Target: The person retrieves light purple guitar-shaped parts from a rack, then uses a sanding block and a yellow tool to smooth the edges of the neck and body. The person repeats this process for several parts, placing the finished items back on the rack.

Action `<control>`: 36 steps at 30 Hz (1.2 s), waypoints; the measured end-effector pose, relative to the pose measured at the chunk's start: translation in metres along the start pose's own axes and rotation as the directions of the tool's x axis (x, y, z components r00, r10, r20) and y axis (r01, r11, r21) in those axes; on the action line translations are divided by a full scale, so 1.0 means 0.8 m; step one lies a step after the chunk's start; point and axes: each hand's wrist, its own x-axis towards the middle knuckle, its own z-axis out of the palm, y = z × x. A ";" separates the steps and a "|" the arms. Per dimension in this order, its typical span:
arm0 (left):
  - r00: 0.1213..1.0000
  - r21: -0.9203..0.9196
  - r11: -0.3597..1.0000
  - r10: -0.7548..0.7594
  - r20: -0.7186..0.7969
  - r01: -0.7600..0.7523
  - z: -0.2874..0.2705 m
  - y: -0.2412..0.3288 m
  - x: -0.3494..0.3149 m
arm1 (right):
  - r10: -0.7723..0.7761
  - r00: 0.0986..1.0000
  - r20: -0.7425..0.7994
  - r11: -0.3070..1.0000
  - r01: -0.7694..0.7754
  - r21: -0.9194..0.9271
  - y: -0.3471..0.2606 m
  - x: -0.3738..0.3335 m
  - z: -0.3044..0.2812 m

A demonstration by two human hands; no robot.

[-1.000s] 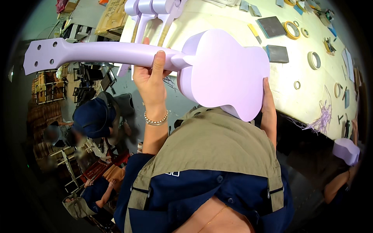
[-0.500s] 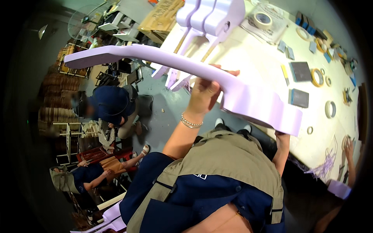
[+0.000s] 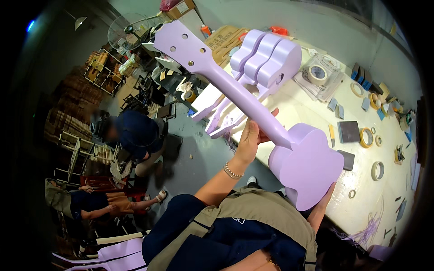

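Farther back, a cardboard box (image 3: 183, 8) hides its contents; left hand (image 3: 249, 139) and right hand (image 3: 326, 198) clasp a lilac ukulele (image 3: 311, 163).

- Passable: the white tabletop (image 3: 368, 198) between the round beige tape ring (image 3: 373, 171) and the tangled purple strips (image 3: 370, 229).
- Blocking: three glossy lilac ukuleles (image 3: 266, 59) side by side, beyond the held smooth lilac ukulele (image 3: 309, 165).

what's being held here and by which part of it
A lilac ukulele: left hand holds its neck near the body, right hand at the body's bottom end.
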 end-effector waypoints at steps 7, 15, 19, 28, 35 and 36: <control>0.993 -0.037 0.999 -0.038 -0.109 0.034 0.003 0.003 0.010 | -0.005 1.000 -0.024 0.999 0.006 0.046 -0.008 -0.006 0.020; 0.983 -0.027 0.999 -0.036 -0.182 0.031 -0.017 -0.002 0.017 | 0.013 0.999 -0.036 0.970 -0.004 0.241 -0.024 -0.014 0.053; 0.970 -0.012 0.999 -0.052 -0.237 0.051 -0.018 0.000 0.016 | -0.003 0.999 -0.034 0.996 0.006 0.086 -0.036 -0.029 0.073; 0.987 0.004 0.999 -0.034 -0.156 0.035 -0.014 0.013 0.011 | -0.036 0.998 -0.047 0.995 0.040 0.088 -0.018 -0.019 0.064; 0.990 -0.223 0.964 0.136 -0.041 -0.142 -0.008 0.032 0.024 | -0.143 0.978 0.151 0.983 0.159 -0.096 -0.032 -0.099 0.090; 0.990 -0.223 0.965 0.142 0.002 -0.138 -0.007 0.040 0.027 | -0.139 0.966 0.219 0.979 0.168 -0.118 -0.014 -0.097 0.068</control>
